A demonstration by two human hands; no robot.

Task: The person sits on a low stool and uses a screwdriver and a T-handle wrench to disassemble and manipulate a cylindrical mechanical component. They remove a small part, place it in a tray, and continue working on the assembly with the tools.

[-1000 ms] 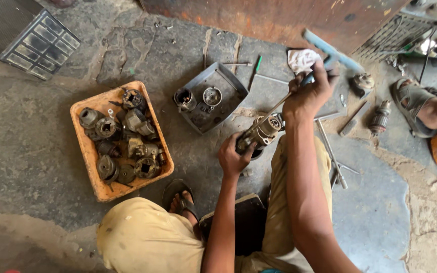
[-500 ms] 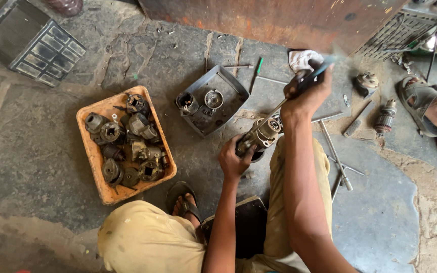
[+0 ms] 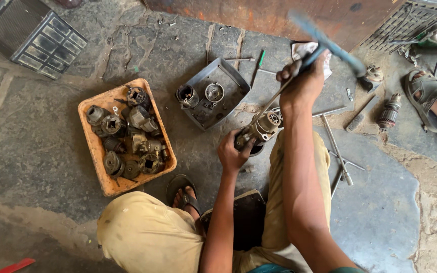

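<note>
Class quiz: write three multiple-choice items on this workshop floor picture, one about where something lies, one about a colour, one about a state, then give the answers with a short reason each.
1. Where does the orange tray lie relative to the grey metal tray?
A. To its left
B. To its right
C. On top of it

2. What colour is the handle of the hammer?
A. Red
B. Blue
C. Yellow

3. What is the left hand doing?
A. Lying flat on the floor
B. Resting in a tray
C. Gripping the motor part

Answers:
1 A, the orange tray sits further left on the stone floor.
2 B, the raised handle in the right hand looks blue.
3 C, its fingers wrap the part's lower end.
</note>
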